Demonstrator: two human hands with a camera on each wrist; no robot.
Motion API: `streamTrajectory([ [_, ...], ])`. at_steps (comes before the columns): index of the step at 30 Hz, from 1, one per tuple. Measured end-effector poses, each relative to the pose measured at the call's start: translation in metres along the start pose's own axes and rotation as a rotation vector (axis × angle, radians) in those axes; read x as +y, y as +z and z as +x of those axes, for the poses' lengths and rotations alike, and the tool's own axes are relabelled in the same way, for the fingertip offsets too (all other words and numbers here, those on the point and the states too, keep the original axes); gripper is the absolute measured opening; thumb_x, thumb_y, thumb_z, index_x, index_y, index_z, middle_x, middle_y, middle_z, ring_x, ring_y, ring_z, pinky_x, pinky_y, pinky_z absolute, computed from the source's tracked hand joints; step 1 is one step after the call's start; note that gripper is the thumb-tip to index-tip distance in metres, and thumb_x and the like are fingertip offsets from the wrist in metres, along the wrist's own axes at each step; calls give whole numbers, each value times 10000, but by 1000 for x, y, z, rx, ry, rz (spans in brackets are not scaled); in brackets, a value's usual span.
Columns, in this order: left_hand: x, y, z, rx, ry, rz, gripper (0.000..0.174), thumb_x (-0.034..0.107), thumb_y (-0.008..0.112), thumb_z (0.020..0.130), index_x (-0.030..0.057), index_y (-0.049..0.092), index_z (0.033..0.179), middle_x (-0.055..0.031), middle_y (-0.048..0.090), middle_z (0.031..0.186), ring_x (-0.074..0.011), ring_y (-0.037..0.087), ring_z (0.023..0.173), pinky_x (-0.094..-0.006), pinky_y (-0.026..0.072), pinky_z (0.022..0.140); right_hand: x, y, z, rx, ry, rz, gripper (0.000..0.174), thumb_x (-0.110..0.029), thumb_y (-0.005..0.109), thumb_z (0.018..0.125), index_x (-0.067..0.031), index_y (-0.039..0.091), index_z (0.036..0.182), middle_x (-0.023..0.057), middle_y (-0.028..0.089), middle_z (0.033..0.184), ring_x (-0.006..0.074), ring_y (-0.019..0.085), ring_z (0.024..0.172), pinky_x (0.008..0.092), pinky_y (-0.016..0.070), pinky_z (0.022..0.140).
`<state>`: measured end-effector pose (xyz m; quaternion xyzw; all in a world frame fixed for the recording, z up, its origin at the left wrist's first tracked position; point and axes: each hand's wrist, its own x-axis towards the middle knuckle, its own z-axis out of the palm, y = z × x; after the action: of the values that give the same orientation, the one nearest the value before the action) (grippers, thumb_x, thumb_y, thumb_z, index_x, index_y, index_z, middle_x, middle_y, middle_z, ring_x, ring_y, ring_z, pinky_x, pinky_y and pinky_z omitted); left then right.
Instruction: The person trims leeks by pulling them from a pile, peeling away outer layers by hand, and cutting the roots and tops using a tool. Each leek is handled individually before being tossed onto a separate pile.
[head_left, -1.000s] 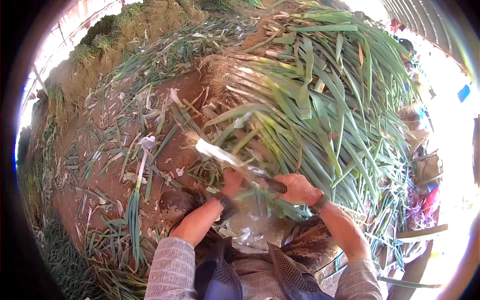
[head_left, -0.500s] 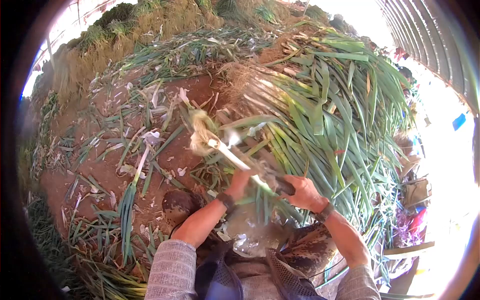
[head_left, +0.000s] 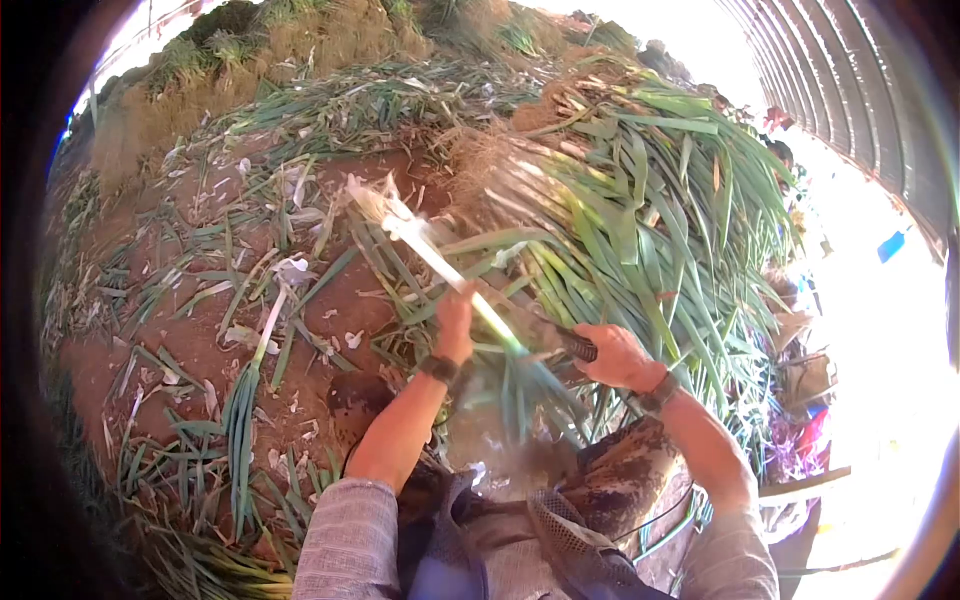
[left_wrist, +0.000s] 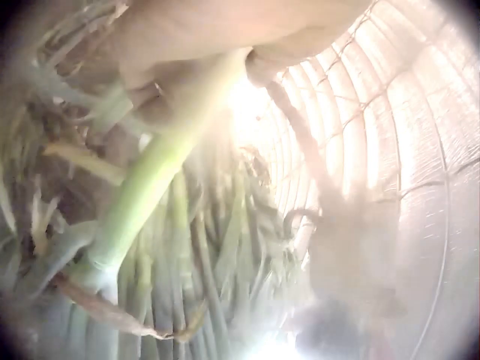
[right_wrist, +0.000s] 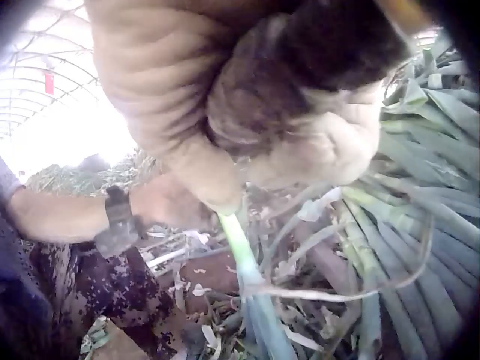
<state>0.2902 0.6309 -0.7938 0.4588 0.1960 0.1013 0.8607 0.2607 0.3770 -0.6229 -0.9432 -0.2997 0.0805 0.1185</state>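
Note:
My left hand grips a long green onion around its stem. The onion slants with its pale root end up and to the left, its green leaves hanging toward my knees. In the left wrist view the green part of the onion runs down from my fingers. My right hand holds a tool by its dark ribbed handle, close beside the onion's leaf end. A blurred slim rod and a small hook-like piece show on the tool in the left wrist view; its exact kind I cannot tell.
A big heap of green onions lies to the right, roots toward the middle. One peeled onion rests on the brown ground to the left, among scattered leaf scraps and skins. More bundles stand far back. My knees flank the work.
The onion's root end has swung up and left. My left hand has moved up along with it, and the green leaves now show between my hands. My right hand keeps its hold on the tool.

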Motion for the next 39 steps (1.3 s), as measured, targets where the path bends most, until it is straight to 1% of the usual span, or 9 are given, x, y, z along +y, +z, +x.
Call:
streamTrajectory([
  [8, 105, -33, 7, 406, 612, -183, 335, 305, 718, 910, 6, 633, 1034, -53, 629, 879, -159, 579, 802, -322, 454, 728, 60, 0, -31, -445, 126, -285, 281, -215, 668, 734, -133, 644, 1002, 156, 663, 782, 404, 643, 780, 514, 493, 701],
  [11, 126, -55, 4, 618, 658, 507, 482, 403, 629, 955, -1, 592, 1217, -101, 634, 1064, -195, 560, 964, -424, 448, 824, 41, 7, -27, -182, -25, -206, 295, -214, 688, 735, -119, 627, 1008, 168, 658, 801, 393, 643, 798, 497, 504, 692],
  [13, 111, -81, 27, 223, 633, 82, 531, 444, 596, 963, 0, 588, 1254, -124, 635, 1121, -221, 583, 997, -429, 455, 895, 14, 2, -15, 208, -10, -65, 346, -195, 723, 733, -79, 612, 1039, 176, 652, 811, 379, 643, 819, 467, 519, 686],
  [15, 97, -78, 45, 188, 628, 75, 452, 344, 570, 999, -3, 523, 1285, -112, 621, 1134, -233, 572, 1055, -380, 436, 927, -9, 1, 13, 341, -198, -14, 372, -178, 736, 733, -55, 607, 1060, 174, 654, 816, 377, 646, 818, 451, 525, 688],
  [16, 118, -63, 17, 174, 653, 85, 305, 276, 619, 918, 12, 625, 1071, -80, 655, 887, -204, 610, 870, -374, 482, 809, -20, 4, 27, 461, -366, 43, 398, -160, 749, 733, -32, 602, 1080, 172, 655, 821, 376, 649, 817, 436, 530, 690],
  [19, 86, -73, 33, -56, 739, 127, 207, 226, 537, 925, 33, 602, 963, -54, 575, 766, -164, 558, 709, -337, 466, 695, -46, 13, 65, 403, -475, 100, 415, -134, 748, 739, -16, 609, 1112, 163, 668, 875, 373, 658, 827, 420, 536, 696],
  [26, 101, -23, -28, -88, 241, -225, 619, 682, 401, 958, 102, 537, 788, 25, 390, 562, -120, 376, 484, -292, 334, 466, -52, 28, 100, 409, -502, 178, 415, -125, 751, 729, -48, 628, 1119, 154, 661, 892, 368, 651, 780, 422, 533, 679],
  [32, 94, -30, -20, -683, 121, -361, 782, 835, 277, 877, 127, 506, 637, 50, 298, 463, -118, 302, 405, -308, 306, 416, -41, 22, 91, 427, -532, 153, 409, -115, 752, 730, -35, 627, 1111, 165, 660, 891, 356, 653, 779, 413, 535, 664],
  [39, 79, -15, -26, -257, 2, -403, 620, 718, 377, 941, 141, 532, 780, 4, 433, 601, -159, 437, 535, -316, 380, 498, -33, 18, 78, 362, -346, 249, 405, -162, 727, 769, -37, 624, 1140, 169, 681, 907, 349, 665, 823, 421, 534, 698],
])
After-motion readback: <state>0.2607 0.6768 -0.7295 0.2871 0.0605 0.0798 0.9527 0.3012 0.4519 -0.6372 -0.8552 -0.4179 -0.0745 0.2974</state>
